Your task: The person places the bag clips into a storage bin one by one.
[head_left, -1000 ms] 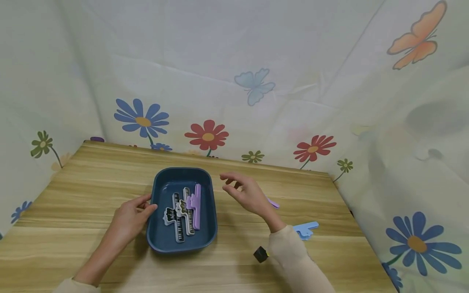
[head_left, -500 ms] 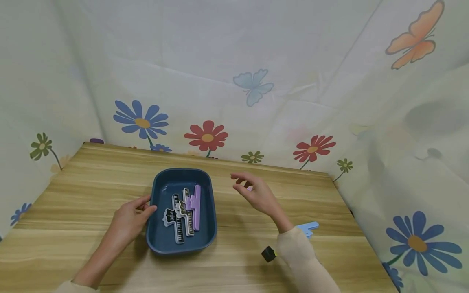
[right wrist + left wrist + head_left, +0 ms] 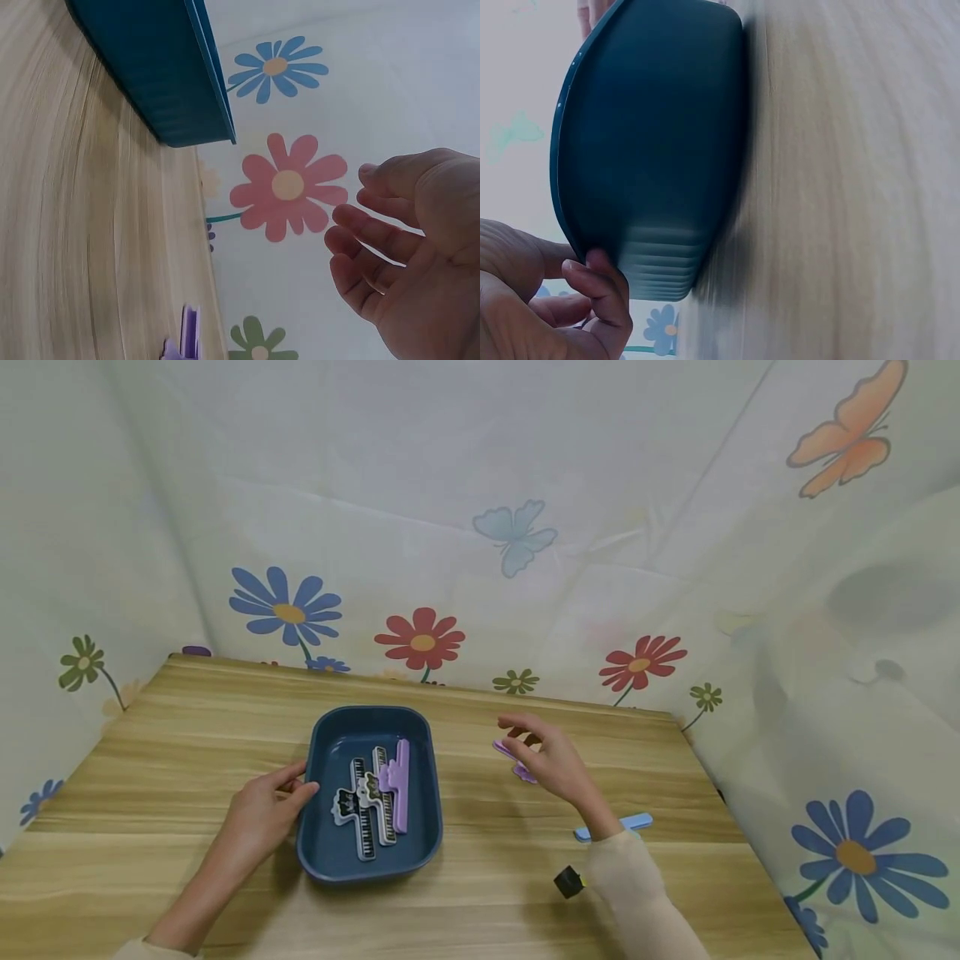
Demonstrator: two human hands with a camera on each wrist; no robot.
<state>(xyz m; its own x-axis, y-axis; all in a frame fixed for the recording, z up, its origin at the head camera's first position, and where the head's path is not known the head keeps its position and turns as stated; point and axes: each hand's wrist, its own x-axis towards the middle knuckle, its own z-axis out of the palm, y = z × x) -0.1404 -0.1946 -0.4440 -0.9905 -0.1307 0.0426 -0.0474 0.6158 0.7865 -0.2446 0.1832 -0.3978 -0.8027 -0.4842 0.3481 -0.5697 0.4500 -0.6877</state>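
Note:
A dark blue rectangular tray (image 3: pixel 315 860) stands on the wooden table. Inside it lie two bag clips with piano-key patterns, one black-topped clip (image 3: pixel 363 827) and one white-topped clip (image 3: pixel 385 814), beside a purple clip (image 3: pixel 402 789). My left hand (image 3: pixel 262 810) pinches the tray's left rim between thumb and fingers, as the left wrist view also shows. To the right of the tray my right hand (image 3: pixel 551 760) hovers with loosely bent fingers and nothing in them. Another purple clip (image 3: pixel 522 772) lies on the table, partly hidden by that hand in the head view.
A light blue clip (image 3: pixel 637 821) lies on the table, partly covered by the right wrist. A small black block (image 3: pixel 569 882) shows beside the right sleeve. Flower-printed cloth (image 3: pixel 360 527) hangs behind and along both sides of the table (image 3: pixel 465 918).
My right hand has moved rightward, away from the tray and over the loose purple clip. The left hand keeps its hold on the tray's rim.

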